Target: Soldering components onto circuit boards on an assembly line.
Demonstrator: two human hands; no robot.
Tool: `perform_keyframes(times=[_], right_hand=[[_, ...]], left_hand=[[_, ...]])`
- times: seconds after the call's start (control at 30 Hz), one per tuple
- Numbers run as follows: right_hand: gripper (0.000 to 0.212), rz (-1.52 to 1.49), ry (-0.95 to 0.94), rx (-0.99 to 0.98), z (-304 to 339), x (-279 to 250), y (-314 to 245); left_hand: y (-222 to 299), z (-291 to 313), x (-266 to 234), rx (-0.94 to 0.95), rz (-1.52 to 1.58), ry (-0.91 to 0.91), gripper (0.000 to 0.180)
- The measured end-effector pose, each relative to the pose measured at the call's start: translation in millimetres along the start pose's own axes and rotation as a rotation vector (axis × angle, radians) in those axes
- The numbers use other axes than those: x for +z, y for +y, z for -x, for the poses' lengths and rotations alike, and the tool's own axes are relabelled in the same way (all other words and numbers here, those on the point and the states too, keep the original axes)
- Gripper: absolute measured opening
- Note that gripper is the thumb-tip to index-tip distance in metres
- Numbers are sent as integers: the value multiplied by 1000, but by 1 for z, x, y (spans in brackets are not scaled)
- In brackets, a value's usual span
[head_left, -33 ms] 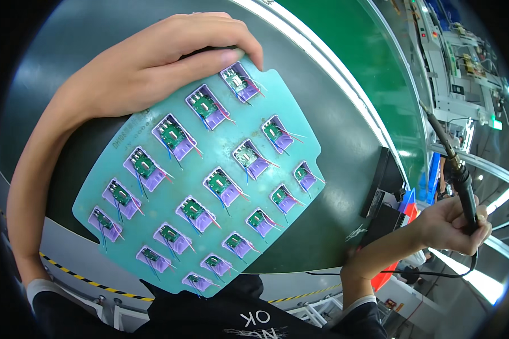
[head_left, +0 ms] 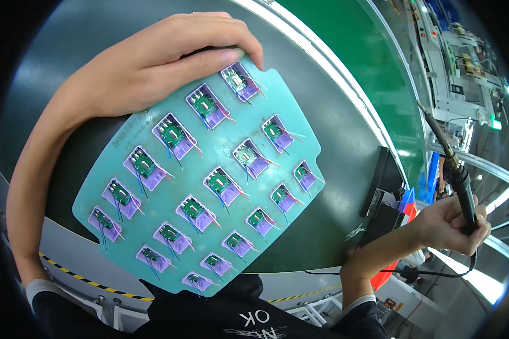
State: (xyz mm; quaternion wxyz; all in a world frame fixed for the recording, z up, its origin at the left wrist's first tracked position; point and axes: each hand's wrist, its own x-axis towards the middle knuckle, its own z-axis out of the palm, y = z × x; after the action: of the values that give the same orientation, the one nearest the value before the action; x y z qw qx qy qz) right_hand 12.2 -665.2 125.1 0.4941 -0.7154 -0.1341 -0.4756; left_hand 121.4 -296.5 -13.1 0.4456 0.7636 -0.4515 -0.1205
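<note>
My left hand (head_left: 164, 65) grips the far edge of a teal tray (head_left: 209, 152), thumb on top and fingers bent over the rim. Set into the tray are several purple housings (head_left: 214, 116), each holding a small green circuit board (head_left: 172, 134) with thin red, blue and pale wires sticking out. The tray is tilted over the dark work surface. At the right, my right hand (head_left: 455, 226) is closed around the black handle of a soldering iron (head_left: 461, 183), its tip pointing up and away. The iron is well apart from the tray.
A dark green table (head_left: 316, 220) lies under the tray, with a pale metal rail (head_left: 333, 70) along its far side. Black boxes (head_left: 379, 195) and a red bin (head_left: 383, 278) stand at the right. A black cable (head_left: 413, 273) hangs from the iron; machinery (head_left: 458, 85) stands beyond.
</note>
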Motion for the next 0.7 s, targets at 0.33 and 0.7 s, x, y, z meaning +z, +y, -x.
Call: perform_keyframes(times=[0.33,0.7], right_hand=[[29,-52,-29,-24,-1,1,-12],[22,-139,-147,-68,-8,-11,-22]], left_hand=[[-4,1,-1,-16,-2,-14,28],[-7,2,5,15,62,79,31]])
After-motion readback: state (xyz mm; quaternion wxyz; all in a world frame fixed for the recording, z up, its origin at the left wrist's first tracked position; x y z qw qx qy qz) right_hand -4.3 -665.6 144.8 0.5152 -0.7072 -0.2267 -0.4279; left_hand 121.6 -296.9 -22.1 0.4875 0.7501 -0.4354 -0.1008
